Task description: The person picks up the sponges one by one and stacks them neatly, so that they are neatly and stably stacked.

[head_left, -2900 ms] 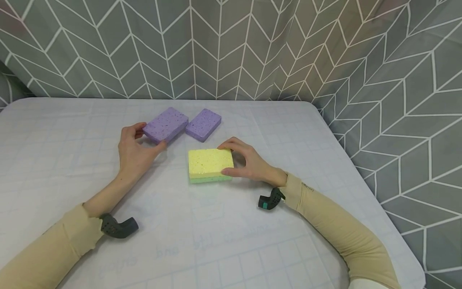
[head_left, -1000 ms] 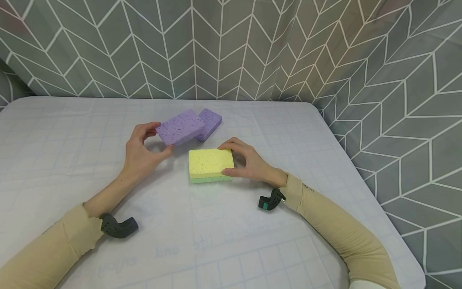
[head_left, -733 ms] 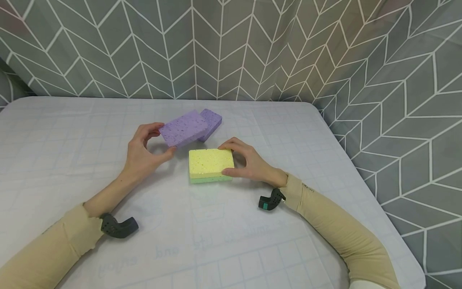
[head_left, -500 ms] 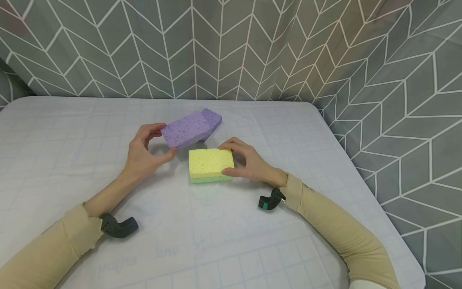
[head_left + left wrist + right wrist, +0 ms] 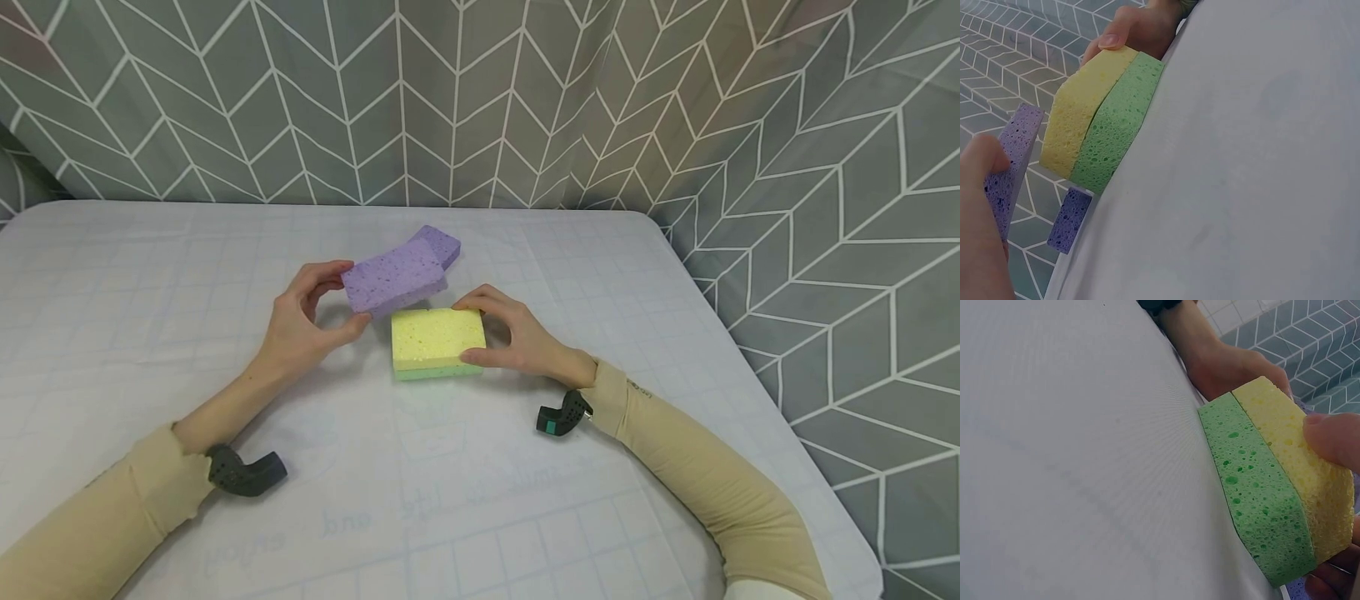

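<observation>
My left hand (image 5: 296, 325) pinches a purple sponge (image 5: 393, 277) by its left end, thumb on the near edge and fingers on the far edge. In the left wrist view this held sponge (image 5: 1020, 140) is raised off the table. A yellow sponge (image 5: 438, 337) lies flat on a green sponge (image 5: 1254, 487), their edges nearly lined up, and the green one rests on the table. My right hand (image 5: 521, 337) holds the yellow sponge at its right end, with the thumb (image 5: 1335, 440) on its near side. A second purple sponge (image 5: 442, 243) lies behind, partly hidden by the held one.
A white cloth with faint print covers the table (image 5: 420, 492). Grey curtains (image 5: 427, 100) with a white zigzag pattern hang behind the table and along its right side. A dark wrist camera (image 5: 246, 471) sits at the left cuff, another camera (image 5: 562, 414) at the right.
My left hand has lifted the purple sponge and brought it right and nearer, across the second purple sponge and close behind the yellow one. The right hand and the stacked pair have stayed put.
</observation>
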`<action>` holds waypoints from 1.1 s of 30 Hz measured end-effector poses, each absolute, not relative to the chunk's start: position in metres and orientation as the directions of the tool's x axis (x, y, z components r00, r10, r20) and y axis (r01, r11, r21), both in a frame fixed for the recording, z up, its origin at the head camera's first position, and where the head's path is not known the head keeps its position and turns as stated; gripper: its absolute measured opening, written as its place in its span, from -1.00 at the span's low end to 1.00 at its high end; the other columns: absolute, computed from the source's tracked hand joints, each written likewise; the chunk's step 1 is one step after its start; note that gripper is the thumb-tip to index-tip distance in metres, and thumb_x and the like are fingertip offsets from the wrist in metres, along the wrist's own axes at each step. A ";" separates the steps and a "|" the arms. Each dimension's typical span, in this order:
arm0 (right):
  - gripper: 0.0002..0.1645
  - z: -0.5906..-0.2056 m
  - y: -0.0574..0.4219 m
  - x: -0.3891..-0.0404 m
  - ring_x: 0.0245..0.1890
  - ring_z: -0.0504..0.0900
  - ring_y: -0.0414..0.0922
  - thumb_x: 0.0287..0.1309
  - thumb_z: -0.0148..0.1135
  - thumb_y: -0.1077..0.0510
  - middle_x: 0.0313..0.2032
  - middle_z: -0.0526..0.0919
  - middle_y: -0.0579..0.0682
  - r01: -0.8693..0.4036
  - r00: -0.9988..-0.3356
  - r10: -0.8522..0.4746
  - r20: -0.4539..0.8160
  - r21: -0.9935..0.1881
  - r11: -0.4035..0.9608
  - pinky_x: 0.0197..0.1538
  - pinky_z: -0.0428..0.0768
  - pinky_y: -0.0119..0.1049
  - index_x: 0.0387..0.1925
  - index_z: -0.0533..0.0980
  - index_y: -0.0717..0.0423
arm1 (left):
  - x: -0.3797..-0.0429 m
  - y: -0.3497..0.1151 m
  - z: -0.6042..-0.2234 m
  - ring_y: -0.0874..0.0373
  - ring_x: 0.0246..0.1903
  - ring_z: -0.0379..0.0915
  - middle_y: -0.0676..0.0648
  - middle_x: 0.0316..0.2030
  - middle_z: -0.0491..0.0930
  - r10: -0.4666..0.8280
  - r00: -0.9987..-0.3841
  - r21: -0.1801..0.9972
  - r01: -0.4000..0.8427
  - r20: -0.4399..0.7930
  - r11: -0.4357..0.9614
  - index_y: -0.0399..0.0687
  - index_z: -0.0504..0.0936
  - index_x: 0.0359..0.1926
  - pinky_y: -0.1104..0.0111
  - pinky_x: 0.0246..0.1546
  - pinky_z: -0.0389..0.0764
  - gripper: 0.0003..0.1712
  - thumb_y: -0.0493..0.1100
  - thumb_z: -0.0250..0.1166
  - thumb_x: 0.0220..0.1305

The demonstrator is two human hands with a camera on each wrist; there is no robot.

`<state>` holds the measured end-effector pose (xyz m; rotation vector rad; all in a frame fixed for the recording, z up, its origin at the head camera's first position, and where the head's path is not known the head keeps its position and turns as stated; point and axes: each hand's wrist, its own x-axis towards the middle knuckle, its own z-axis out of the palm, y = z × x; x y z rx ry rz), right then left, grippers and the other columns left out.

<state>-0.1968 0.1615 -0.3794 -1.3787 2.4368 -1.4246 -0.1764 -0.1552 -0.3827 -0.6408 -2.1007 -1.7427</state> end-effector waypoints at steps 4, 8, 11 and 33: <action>-0.34 -0.379 0.161 -0.197 0.17 0.47 -0.06 0.04 0.46 0.11 0.10 0.53 0.02 -0.683 -0.612 -0.681 0.402 -0.704 0.197 0.36 0.40 -0.14 0.22 0.51 0.12 | -0.175 -0.155 -0.382 0.22 0.08 0.43 -0.17 0.14 0.47 0.144 -0.836 0.829 0.546 0.529 0.125 -0.36 0.45 0.26 0.51 0.29 0.41 -0.24 -0.58 0.41 -0.05; -0.32 -0.380 0.162 -0.198 0.17 0.47 -0.07 0.09 0.45 -0.01 0.11 0.53 0.01 -0.686 -0.611 -0.681 0.403 -0.699 0.203 0.37 0.39 -0.14 0.22 0.50 0.13 | -0.174 -0.154 -0.382 0.19 0.08 0.42 -0.18 0.15 0.47 0.165 -0.830 0.828 0.551 0.532 0.102 -0.37 0.45 0.26 0.50 0.30 0.40 -0.24 -0.59 0.41 -0.05; -0.26 -0.380 0.161 -0.198 0.18 0.47 -0.07 0.13 0.41 -0.19 0.11 0.53 0.02 -0.690 -0.610 -0.681 0.405 -0.694 0.205 0.38 0.39 -0.14 0.22 0.50 0.15 | -0.174 -0.154 -0.382 0.17 0.08 0.43 -0.18 0.15 0.47 0.180 -0.823 0.826 0.558 0.539 0.080 -0.39 0.45 0.26 0.48 0.30 0.40 -0.24 -0.60 0.41 -0.05; -0.14 -0.381 0.161 -0.199 -0.03 0.46 -0.11 0.13 0.28 -0.42 0.03 0.53 0.02 -0.717 -0.600 -0.677 0.426 -0.661 0.220 0.17 0.47 -0.26 0.14 0.49 0.19 | -0.166 -0.143 -0.383 0.18 0.07 0.44 -0.25 0.12 0.47 0.254 -0.749 0.774 0.634 0.612 0.006 -0.50 0.44 0.23 0.45 0.27 0.45 -0.23 -0.65 0.36 -0.13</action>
